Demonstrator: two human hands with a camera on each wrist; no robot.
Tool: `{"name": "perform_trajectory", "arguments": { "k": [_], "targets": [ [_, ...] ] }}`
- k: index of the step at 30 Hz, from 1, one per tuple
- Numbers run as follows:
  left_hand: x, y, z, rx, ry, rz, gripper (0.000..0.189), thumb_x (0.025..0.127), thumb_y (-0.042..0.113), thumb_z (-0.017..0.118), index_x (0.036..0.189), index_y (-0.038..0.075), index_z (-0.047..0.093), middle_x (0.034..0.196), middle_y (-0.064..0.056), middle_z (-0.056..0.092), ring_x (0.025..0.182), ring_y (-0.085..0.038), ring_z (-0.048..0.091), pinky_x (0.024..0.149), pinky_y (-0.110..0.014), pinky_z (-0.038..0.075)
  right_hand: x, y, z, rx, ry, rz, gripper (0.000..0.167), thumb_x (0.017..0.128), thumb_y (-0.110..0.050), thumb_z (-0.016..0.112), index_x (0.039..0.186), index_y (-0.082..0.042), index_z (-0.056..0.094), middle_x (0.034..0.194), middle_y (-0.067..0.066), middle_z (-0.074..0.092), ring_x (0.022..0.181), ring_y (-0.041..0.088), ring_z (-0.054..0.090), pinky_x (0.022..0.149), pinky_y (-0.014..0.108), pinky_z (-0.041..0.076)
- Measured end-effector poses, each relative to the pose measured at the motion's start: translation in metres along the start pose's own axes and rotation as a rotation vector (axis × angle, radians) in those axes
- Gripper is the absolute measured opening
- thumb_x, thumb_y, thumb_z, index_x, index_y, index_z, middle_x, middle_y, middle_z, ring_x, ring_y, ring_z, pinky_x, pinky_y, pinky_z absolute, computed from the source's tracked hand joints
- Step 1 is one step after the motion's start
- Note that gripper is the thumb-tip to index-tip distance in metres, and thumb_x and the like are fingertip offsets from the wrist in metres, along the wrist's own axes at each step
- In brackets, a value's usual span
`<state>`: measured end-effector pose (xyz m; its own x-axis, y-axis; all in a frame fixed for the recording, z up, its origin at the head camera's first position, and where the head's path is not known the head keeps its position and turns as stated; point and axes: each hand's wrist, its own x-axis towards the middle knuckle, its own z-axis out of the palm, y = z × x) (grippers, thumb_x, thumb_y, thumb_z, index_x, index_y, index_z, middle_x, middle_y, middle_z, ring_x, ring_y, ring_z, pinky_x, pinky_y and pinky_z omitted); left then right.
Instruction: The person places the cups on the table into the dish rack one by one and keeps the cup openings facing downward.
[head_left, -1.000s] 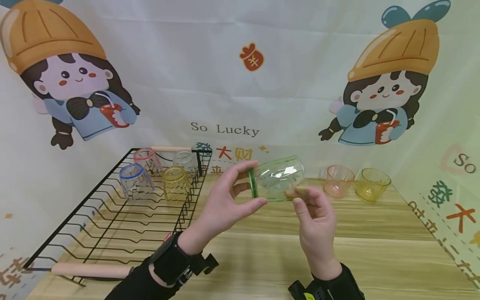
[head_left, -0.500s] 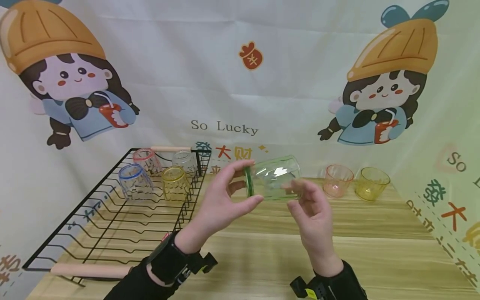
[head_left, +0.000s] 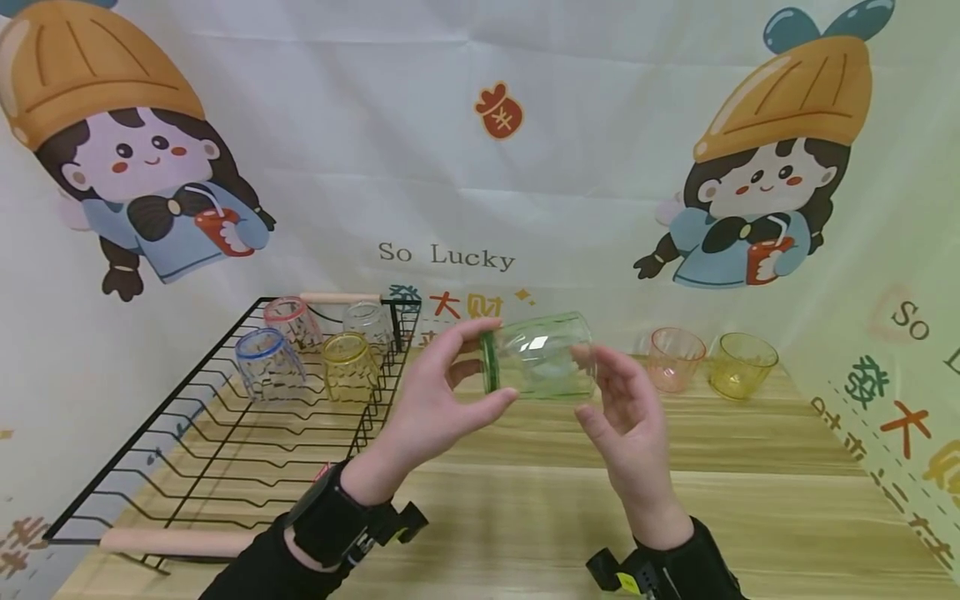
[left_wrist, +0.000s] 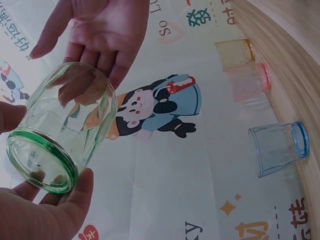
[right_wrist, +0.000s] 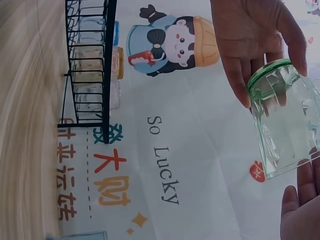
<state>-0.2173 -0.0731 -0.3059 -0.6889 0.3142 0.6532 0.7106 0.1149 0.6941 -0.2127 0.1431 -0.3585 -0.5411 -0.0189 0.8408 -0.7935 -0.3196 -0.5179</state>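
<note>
A clear green glass cup is held on its side in the air in the head view, its thick base to the left and its mouth to the right. My left hand grips it round the base, thumb below and fingers above. At the mouth end is my right hand, its loosely bent fingertips at the rim and its thumb apart from the glass. Through the green cup in the left wrist view show the right hand's fingers; whether they are inside the mouth or behind it I cannot tell.
A black wire rack on the left bears several upturned glasses, among them a blue-rimmed one and a yellow one. A pink cup and yellow cup stand back right. The left wrist view adds a blue cup.
The green cup and my left hand have shifted slightly left. My right thumb and fingers, earlier close together at the rim, have spread apart.
</note>
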Motion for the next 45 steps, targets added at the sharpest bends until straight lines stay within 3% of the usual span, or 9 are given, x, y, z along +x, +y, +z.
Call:
{"name": "perform_trajectory", "arguments": {
  "k": [12,19,27,34,45],
  "targets": [
    [0.002,0.002,-0.008,0.058,-0.006,-0.005,0.070,0.074,-0.007,0.081,0.136,-0.002,0.050,0.125,-0.013,0.057,0.113,-0.024,0.057,0.098,-0.030,0.051,0.003,-0.001,-0.006,-0.060,-0.019,0.013,0.054,0.088,0.006,0.066,0.139,0.005,0.047,0.139,0.010,0.055,0.131,0.024,0.047,0.113,0.032,0.034],
    [0.003,0.004,-0.013,0.096,-0.002,-0.019,0.070,0.074,-0.005,0.081,0.137,0.000,0.051,0.127,-0.012,0.055,0.114,-0.024,0.056,0.098,-0.028,0.051,0.004,-0.004,-0.010,-0.077,-0.035,0.007,0.056,0.090,-0.003,0.070,0.139,0.007,0.046,0.141,0.013,0.054,0.131,0.025,0.046,0.115,0.033,0.032],
    [0.002,0.005,-0.020,0.131,0.005,-0.030,0.071,0.075,-0.004,0.081,0.139,0.000,0.050,0.131,-0.011,0.054,0.116,-0.022,0.055,0.098,-0.027,0.050,0.003,-0.002,-0.017,-0.091,-0.059,0.026,0.058,0.088,0.006,0.067,0.141,0.010,0.043,0.142,0.015,0.053,0.133,0.026,0.045,0.115,0.034,0.029],
    [0.002,0.008,-0.026,0.171,0.001,-0.045,0.072,0.075,-0.003,0.082,0.139,0.001,0.050,0.133,-0.011,0.053,0.118,-0.022,0.055,0.098,-0.026,0.050,0.001,0.000,-0.022,-0.124,-0.071,0.054,0.061,0.089,-0.002,0.071,0.142,0.010,0.041,0.143,0.014,0.052,0.134,0.026,0.044,0.116,0.034,0.028],
    [-0.001,0.013,-0.038,0.262,-0.001,-0.089,0.072,0.077,0.002,0.083,0.141,0.004,0.050,0.139,-0.008,0.051,0.124,-0.021,0.051,0.099,-0.023,0.048,0.001,-0.004,-0.033,-0.216,-0.069,0.104,0.067,0.078,0.019,0.062,0.142,0.010,0.041,0.143,0.014,0.052,0.135,0.026,0.042,0.116,0.033,0.027]
  ]
}}
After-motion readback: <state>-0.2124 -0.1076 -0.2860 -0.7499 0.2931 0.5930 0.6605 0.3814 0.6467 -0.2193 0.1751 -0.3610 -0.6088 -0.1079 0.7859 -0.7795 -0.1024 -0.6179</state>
